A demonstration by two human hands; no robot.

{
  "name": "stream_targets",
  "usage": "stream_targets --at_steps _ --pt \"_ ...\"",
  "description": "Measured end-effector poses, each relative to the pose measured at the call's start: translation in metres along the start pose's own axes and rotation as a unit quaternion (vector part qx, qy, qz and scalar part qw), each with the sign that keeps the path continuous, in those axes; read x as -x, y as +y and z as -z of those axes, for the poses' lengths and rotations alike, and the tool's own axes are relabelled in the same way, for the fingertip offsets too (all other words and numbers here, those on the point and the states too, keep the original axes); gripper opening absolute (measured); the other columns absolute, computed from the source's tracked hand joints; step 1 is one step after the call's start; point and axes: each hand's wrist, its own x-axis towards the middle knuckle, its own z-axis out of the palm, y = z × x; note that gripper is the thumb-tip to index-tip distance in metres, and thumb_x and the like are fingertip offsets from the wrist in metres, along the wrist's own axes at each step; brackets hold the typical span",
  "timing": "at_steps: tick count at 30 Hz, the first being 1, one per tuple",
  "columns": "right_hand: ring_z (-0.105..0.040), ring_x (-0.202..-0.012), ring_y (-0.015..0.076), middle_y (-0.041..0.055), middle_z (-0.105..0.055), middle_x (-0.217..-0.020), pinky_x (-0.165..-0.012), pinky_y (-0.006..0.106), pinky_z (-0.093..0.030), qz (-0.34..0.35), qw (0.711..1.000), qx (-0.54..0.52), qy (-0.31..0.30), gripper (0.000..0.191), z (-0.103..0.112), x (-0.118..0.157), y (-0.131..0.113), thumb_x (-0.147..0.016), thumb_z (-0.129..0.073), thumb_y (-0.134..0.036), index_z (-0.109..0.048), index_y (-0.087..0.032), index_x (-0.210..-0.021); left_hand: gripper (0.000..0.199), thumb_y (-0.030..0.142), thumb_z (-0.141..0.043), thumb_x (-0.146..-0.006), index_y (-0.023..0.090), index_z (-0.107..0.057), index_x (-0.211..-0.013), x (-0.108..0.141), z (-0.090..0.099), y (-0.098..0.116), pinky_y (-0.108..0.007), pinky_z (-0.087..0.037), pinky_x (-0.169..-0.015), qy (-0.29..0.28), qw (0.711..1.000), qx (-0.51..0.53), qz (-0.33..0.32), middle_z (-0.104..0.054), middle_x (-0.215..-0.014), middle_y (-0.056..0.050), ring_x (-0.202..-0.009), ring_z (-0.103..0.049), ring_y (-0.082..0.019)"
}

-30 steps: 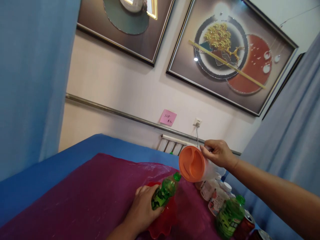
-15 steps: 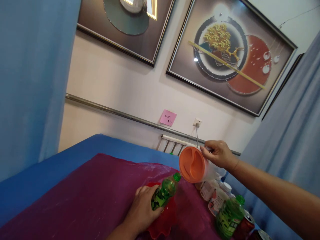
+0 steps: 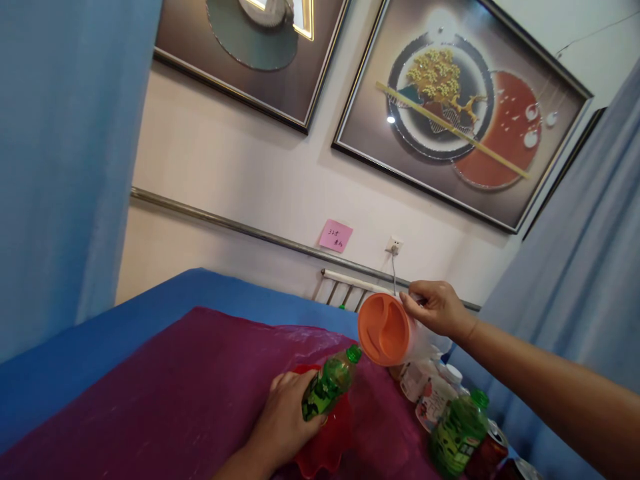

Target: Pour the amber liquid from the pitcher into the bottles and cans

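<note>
My left hand (image 3: 287, 413) is wrapped round a green plastic bottle (image 3: 330, 383), which leans to the right with its mouth uncapped. Under the bottle sits a red bowl with a wavy rim (image 3: 320, 457), partly covered by my hand. My right hand (image 3: 440, 308) grips the handle of a pitcher with an orange lid (image 3: 384, 330). The pitcher is tipped so that its lid faces the bottle's mouth, with a gap between them. I cannot make out any liquid flowing. Part of the pitcher's clear body is hidden behind my right hand.
At the right stand clear labelled bottles (image 3: 435, 400), another green bottle (image 3: 460, 433) and cans (image 3: 490, 450). A purplish-red plastic sheet (image 3: 165, 400) covers the blue table (image 3: 220, 290). Blue curtains (image 3: 65, 167) hang on both sides. A metal rail (image 3: 240, 229) runs along the wall.
</note>
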Motion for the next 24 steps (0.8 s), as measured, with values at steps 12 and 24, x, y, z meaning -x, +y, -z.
stream_targets --at_steps 12,24 --pt "-0.031 -0.046 0.0088 -0.0056 -0.033 -0.049 -0.048 0.025 -0.023 0.003 1.000 -0.002 -0.002 0.043 -0.0013 -0.0005 -0.0023 -0.090 -0.053 -0.039 -0.034 -0.022 -0.056 0.049 0.028 -0.074 -0.072 0.028 -0.066 -0.121 0.0003 0.0010 0.0026 -0.042 -0.038 -0.100 0.001 1.000 0.008 -0.003 -0.073 -0.111 -0.005 -0.107 -0.061 -0.028" --pt "-0.031 -0.046 0.0091 -0.0054 -0.033 -0.049 -0.048 0.025 -0.022 0.003 1.000 0.000 0.003 0.043 -0.0009 -0.0004 -0.0037 -0.089 -0.053 -0.039 -0.033 -0.022 -0.055 0.055 0.026 -0.074 -0.071 0.028 -0.065 -0.125 0.0009 0.0005 0.0012 -0.043 -0.037 -0.103 -0.005 1.000 0.004 0.004 -0.072 -0.114 -0.006 -0.110 -0.061 -0.029"
